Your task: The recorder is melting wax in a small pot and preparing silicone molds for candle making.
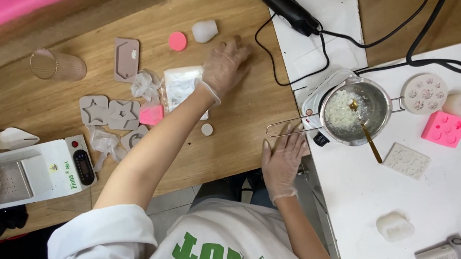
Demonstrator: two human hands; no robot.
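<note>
Fingers of the left hand, loosely spread and holding nothing, rest beside the clear bag; right hand lies flat, empty, near the pot handle.

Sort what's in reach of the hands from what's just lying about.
In hand:
left hand on the clear plastic bag
right hand by the metal pot's wire handle
metal pot of white flakes, gold spoon

Lying about:
digital scale
pink disc
star moulds
pink mould
</note>
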